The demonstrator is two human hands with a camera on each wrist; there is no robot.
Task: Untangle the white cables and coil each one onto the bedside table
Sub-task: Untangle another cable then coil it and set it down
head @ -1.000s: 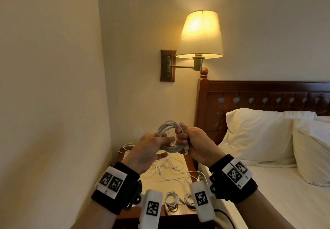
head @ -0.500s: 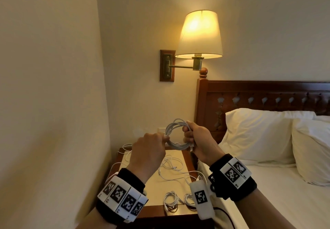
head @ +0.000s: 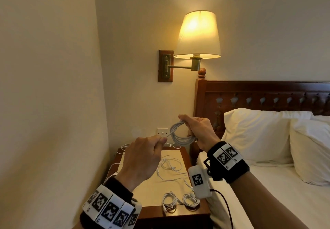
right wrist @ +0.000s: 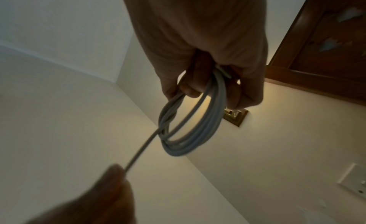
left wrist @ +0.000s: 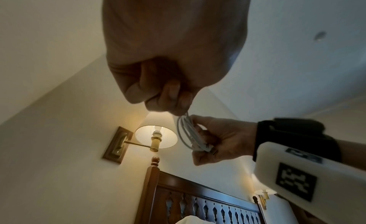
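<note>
The coiled white cable (head: pixel 180 136) is up in the air in front of you, above the far end of the worktop (head: pixel 146 184), wound into several loops. Your right hand (head: pixel 198 130) has its fingers curled through the loops and clamps the bundle on its right side; the right wrist view shows the strands passing under your fingers (right wrist: pixel 190 88). One straight tail of that cable runs out of the coil to the left, and your left hand (head: pixel 142 157) pinches its end between thumb and curled fingers, so both grips are closed on the same cable. The tail looks taut between the two hands.

Below them, loose white cables (head: pixel 169 168) lie in a tangle across the middle of the worktop, with strands trailing over its left and far edges. Two small finished coils (head: pixel 180 201) sit side by side near its front edge.

A lit wall lamp (head: pixel 197 36) hangs above the worktop, beside the wooden headboard (head: pixel 267 93), and white pillows (head: pixel 259 136) lie on the bed to your right.
</note>
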